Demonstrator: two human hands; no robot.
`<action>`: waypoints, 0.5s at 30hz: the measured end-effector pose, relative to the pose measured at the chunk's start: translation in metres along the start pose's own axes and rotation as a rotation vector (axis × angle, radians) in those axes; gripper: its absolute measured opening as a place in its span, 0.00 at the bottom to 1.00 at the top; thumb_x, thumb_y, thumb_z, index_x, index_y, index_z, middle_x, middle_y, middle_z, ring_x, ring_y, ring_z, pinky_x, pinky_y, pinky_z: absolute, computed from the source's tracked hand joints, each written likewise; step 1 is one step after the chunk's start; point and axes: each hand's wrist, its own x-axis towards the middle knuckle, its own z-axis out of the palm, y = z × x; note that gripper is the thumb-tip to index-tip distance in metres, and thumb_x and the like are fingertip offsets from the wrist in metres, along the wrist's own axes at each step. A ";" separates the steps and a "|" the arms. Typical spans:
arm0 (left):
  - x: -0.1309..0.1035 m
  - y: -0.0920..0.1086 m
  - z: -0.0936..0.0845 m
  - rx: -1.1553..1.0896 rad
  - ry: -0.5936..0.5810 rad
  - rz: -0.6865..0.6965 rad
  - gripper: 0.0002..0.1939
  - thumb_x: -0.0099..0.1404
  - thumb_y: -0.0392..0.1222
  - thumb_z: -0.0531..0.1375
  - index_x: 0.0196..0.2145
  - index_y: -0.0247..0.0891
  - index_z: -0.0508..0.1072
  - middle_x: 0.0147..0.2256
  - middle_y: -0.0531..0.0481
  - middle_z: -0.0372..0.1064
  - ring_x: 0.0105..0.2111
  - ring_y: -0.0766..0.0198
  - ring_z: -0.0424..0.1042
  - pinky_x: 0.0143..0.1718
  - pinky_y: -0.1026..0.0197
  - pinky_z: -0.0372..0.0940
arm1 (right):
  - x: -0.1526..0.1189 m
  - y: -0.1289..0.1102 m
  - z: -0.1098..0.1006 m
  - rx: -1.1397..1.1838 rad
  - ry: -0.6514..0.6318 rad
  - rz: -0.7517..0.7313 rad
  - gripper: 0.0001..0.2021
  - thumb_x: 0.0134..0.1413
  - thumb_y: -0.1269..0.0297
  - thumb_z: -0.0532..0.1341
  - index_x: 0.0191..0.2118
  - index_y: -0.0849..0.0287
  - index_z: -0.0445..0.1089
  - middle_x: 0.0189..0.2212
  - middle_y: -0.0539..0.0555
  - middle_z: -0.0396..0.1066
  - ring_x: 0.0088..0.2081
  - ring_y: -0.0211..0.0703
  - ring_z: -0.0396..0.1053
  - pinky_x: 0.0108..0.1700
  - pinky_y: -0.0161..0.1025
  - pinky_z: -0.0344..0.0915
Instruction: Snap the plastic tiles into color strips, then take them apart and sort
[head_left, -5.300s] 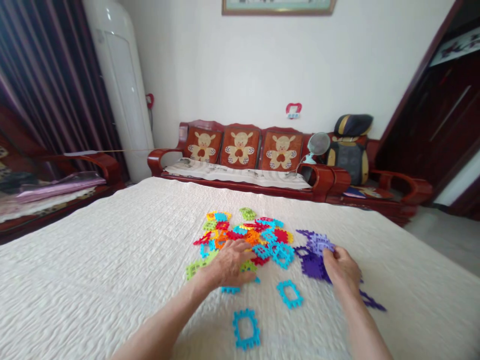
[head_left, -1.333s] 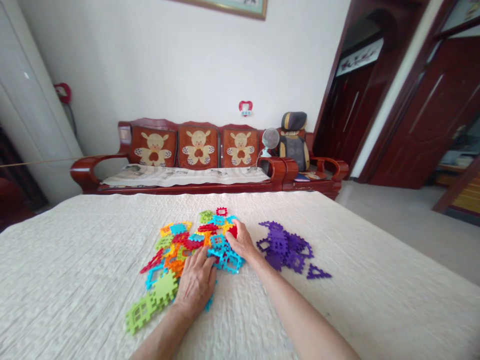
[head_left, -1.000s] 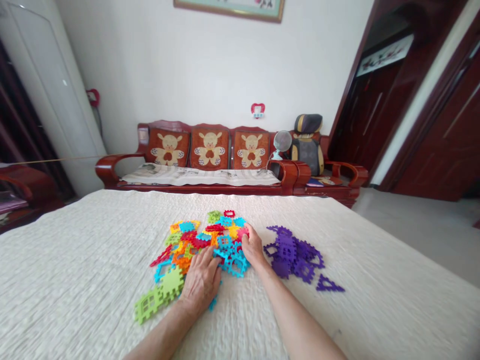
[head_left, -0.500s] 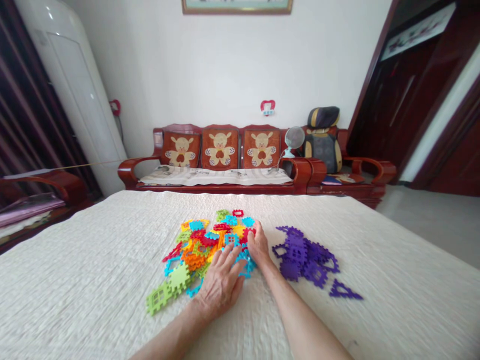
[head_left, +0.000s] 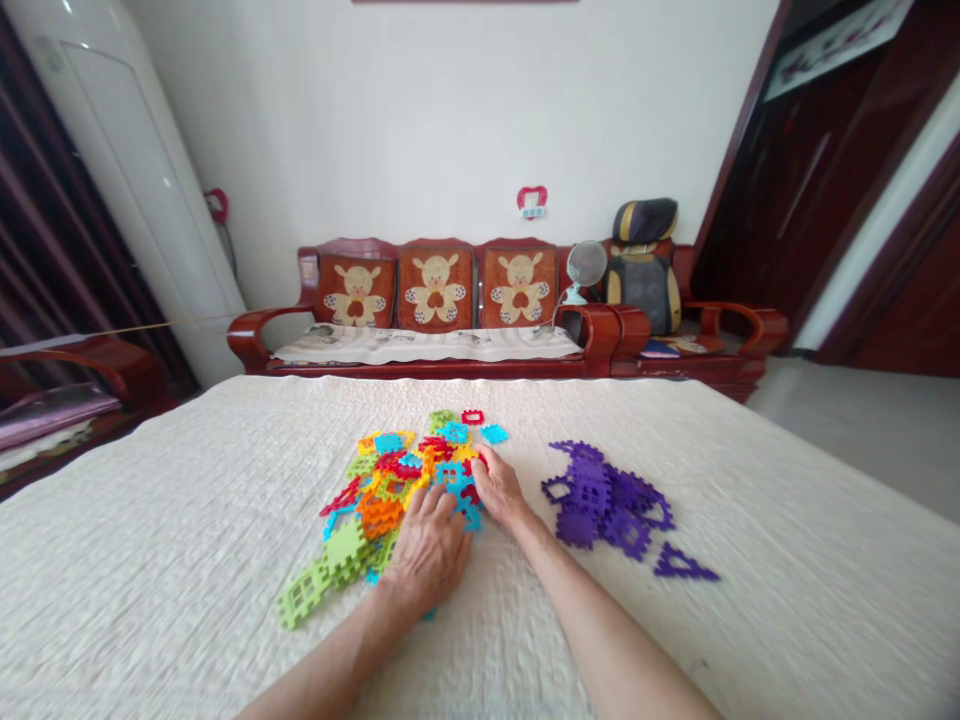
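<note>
A mixed heap of notched plastic interlocking blocks lies on the cream quilted cover [head_left: 187, 560], in orange [head_left: 380, 516], green [head_left: 346, 545], blue [head_left: 451, 474], red and yellow. Over the near right side of the heap rests my left hand [head_left: 426, 548], its fingers bent down and close together; what lies under them is hidden. My right hand [head_left: 501, 490] is at the heap's right edge, thumb and forefinger closed at a red block [head_left: 470, 492] beside the blue ones. Apart to the right sits a pile of purple blocks [head_left: 592, 492].
One purple triangle [head_left: 684, 563] lies off the near right of the purple pile. Behind the covered surface stands a wooden sofa [head_left: 255, 335] with bear cushions [head_left: 437, 290]. A small fan [head_left: 586, 264] and a massage cushion [head_left: 643, 285] are at the right.
Both my hands have moved left, and the right one brought red and blue blocks inward with it. My left fingers have gone from spread to bent. The view has tilted slightly down.
</note>
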 end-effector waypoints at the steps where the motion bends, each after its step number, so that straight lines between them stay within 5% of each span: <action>1: 0.001 -0.001 0.000 0.020 -0.001 -0.012 0.12 0.65 0.39 0.51 0.29 0.38 0.71 0.35 0.44 0.66 0.47 0.53 0.62 0.50 0.46 0.57 | -0.001 -0.002 0.001 0.010 -0.012 -0.007 0.19 0.58 0.60 0.49 0.53 0.57 0.65 0.48 0.56 0.71 0.50 0.45 0.67 0.54 0.42 0.59; 9: 0.004 -0.001 -0.006 0.037 0.004 -0.020 0.12 0.66 0.38 0.50 0.29 0.38 0.70 0.32 0.44 0.65 0.39 0.55 0.63 0.43 0.50 0.60 | -0.002 -0.002 0.003 0.272 -0.123 -0.059 0.21 0.59 0.55 0.51 0.55 0.55 0.63 0.54 0.55 0.65 0.55 0.43 0.63 0.56 0.41 0.59; 15: 0.027 0.023 0.002 -0.029 -0.057 0.055 0.12 0.65 0.33 0.48 0.33 0.37 0.72 0.37 0.44 0.67 0.40 0.56 0.64 0.44 0.52 0.60 | 0.007 -0.009 -0.007 0.326 0.178 -0.127 0.17 0.58 0.61 0.49 0.50 0.57 0.67 0.50 0.54 0.69 0.53 0.41 0.64 0.56 0.39 0.57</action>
